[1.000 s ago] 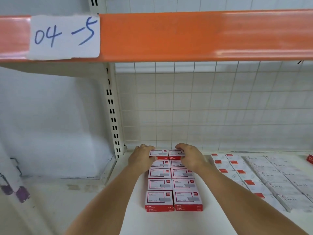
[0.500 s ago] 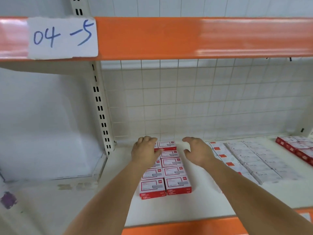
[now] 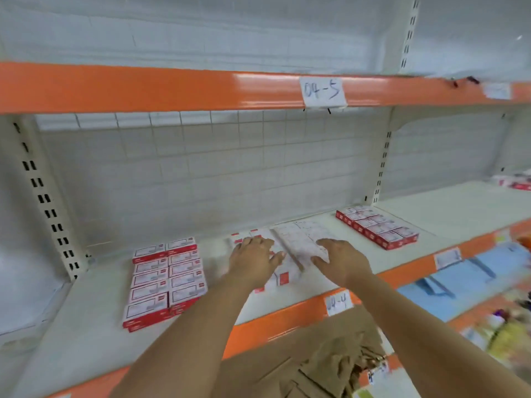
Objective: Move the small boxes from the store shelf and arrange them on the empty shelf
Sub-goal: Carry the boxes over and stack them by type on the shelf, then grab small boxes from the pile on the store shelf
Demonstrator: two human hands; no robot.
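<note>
Hands are sliding over to the middle batch now. A second ago both of them were tidying the far end of the red-and-white box stack (image 3: 166, 280) by the left upright (image 3: 43, 196); that double column is sitting squared up on the white shelf (image 3: 86, 326), and nobody's touching it anymore. So that group looks done to me.

Left hand (image 3: 253, 261) is lying flat with fingers spread on the pale staple boxes (image 3: 283, 254) in the middle of the shelf, relaxed, not grabbing anything. Right hand (image 3: 340, 261) is coming down on the right side of the same batch, fingers slightly bent; the frame is smeared there, so I can't tell if it's pinching a box or just pressing.

Further right another red box group (image 3: 377, 226) is sitting near the second upright, well apart from both hands. Labels "04-5" (image 3: 322, 91) and "04-4" (image 3: 339, 303) are hanging on the orange rails.

My guess: they're about to either straighten or scoop up the middle rows next. Those loose flat boxes could easily fan out if pushed unevenly.
</note>
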